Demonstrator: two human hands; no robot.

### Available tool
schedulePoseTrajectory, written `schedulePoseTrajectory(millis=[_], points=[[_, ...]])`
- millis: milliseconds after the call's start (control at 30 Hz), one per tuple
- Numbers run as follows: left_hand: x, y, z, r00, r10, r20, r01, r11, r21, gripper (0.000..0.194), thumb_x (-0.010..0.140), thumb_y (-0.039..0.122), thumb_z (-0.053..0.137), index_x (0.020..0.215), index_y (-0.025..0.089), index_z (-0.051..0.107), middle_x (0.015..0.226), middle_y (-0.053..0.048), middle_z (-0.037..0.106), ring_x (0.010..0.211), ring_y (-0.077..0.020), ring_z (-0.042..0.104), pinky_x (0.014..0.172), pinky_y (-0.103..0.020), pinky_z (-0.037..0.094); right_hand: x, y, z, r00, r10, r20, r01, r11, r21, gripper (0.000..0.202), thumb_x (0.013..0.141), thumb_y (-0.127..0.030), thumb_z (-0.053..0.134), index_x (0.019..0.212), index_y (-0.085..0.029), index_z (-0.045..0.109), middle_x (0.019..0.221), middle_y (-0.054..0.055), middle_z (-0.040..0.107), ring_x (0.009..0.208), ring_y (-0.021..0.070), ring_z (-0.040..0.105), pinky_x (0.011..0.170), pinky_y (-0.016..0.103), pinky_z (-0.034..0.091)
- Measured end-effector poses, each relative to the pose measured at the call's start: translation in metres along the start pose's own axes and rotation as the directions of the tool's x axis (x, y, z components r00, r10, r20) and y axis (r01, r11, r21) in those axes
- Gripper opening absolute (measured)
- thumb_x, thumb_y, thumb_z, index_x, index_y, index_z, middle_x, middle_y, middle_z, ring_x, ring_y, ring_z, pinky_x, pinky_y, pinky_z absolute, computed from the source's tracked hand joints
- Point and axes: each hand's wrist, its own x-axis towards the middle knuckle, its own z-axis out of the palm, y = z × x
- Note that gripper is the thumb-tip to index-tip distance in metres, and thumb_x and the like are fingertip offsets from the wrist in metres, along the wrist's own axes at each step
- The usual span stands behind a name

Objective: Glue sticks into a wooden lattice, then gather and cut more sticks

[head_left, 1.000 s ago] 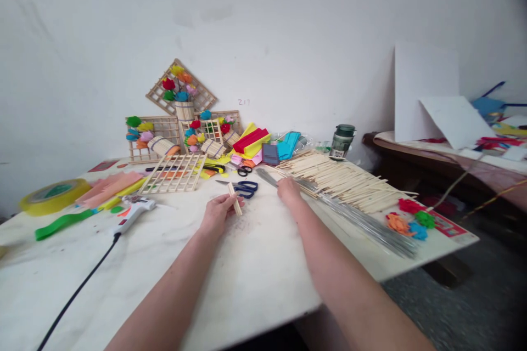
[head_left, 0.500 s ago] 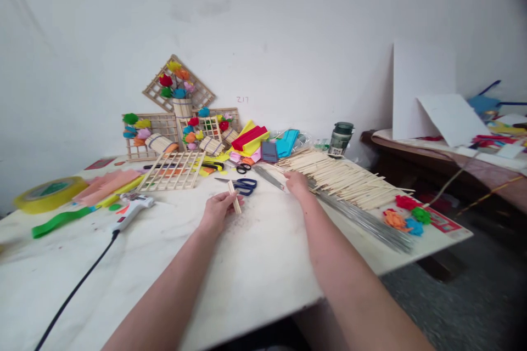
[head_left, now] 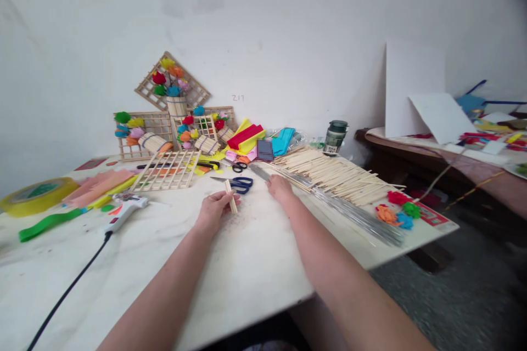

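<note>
Several short wooden sticks (head_left: 231, 197) are pinched side by side in my left hand (head_left: 212, 210), standing slightly tilted just in front of the blue-handled scissors (head_left: 241, 184). My right hand (head_left: 280, 188) has its fingers drawn together at the near end of the grey wires; whatever is between the fingertips is too small to make out. Beyond and to the right of it lie a wide spread of pale wooden sticks (head_left: 333, 173) and a bundle of thin grey wires (head_left: 358, 218). Small black scissors (head_left: 239, 167) rest behind the blue ones.
On the left are a glue gun (head_left: 123, 213) with a black cord, yellow tape (head_left: 39, 196) and a stick lattice (head_left: 167, 170). Flower baskets (head_left: 177, 105) stand against the wall. A dark green jar (head_left: 335, 137) is behind the sticks, and crumpled paper (head_left: 387, 214) at right.
My right hand has moved left, away from the wooden sticks and nearer to my left hand. My left hand still holds the short sticks. The view has shifted slightly.
</note>
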Motion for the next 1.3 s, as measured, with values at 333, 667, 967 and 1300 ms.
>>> schedulePoseTrajectory(millis=[333, 667, 967, 1300], points=[[-0.002, 0.002, 0.002, 1.0, -0.007, 0.001, 0.007, 1.0, -0.001, 0.032, 0.056, 0.032, 0.074, 0.077, 0.009, 0.064, 0.076, -0.01, 0.069, 0.066, -0.0177, 0.064, 0.059, -0.026, 0.051, -0.004, -0.007, -0.006, 0.998, 0.065, -0.025, -0.066, 0.997, -0.037, 0.035, 0.081, -0.007, 0.04, 0.104, -0.016, 0.065, 0.101, 0.013, 0.064, 0.096, 0.0223, 0.059, 0.076, 0.028, 0.045], [-0.002, 0.0, 0.001, 1.0, -0.003, -0.01, 0.003, 1.0, -0.003, 0.035, 0.055, 0.033, 0.075, 0.077, 0.009, 0.063, 0.076, -0.01, 0.068, 0.067, -0.0184, 0.064, 0.059, -0.027, 0.051, -0.001, 0.006, -0.009, 0.981, 0.177, -0.082, -0.182, 0.982, -0.048, 0.036, 0.082, -0.005, 0.035, 0.102, -0.011, 0.066, 0.097, 0.017, 0.063, 0.094, 0.0231, 0.059, 0.077, 0.03, 0.044], [-0.002, 0.0, 0.004, 1.0, 0.0, -0.024, 0.001, 1.0, 0.001, 0.032, 0.058, 0.032, 0.073, 0.078, 0.009, 0.063, 0.073, -0.009, 0.068, 0.063, -0.0174, 0.064, 0.057, -0.027, 0.05, -0.006, 0.0, -0.008, 0.985, -0.054, -0.166, 0.038, 0.994, -0.101, 0.033, 0.082, -0.012, 0.039, 0.098, -0.009, 0.067, 0.108, 0.016, 0.061, 0.105, 0.0257, 0.048, 0.09, 0.035, 0.033], [-0.005, 0.003, 0.006, 0.999, 0.013, -0.046, -0.013, 1.0, -0.003, 0.032, 0.057, 0.031, 0.074, 0.077, 0.009, 0.063, 0.072, -0.008, 0.068, 0.061, -0.0164, 0.063, 0.055, -0.027, 0.05, -0.003, -0.009, 0.004, 0.982, -0.171, -0.082, 0.168, 0.985, -0.034, 0.034, 0.087, -0.026, 0.036, 0.105, -0.02, 0.064, 0.12, 0.006, 0.056, 0.112, 0.0207, 0.046, 0.094, 0.036, 0.029]])
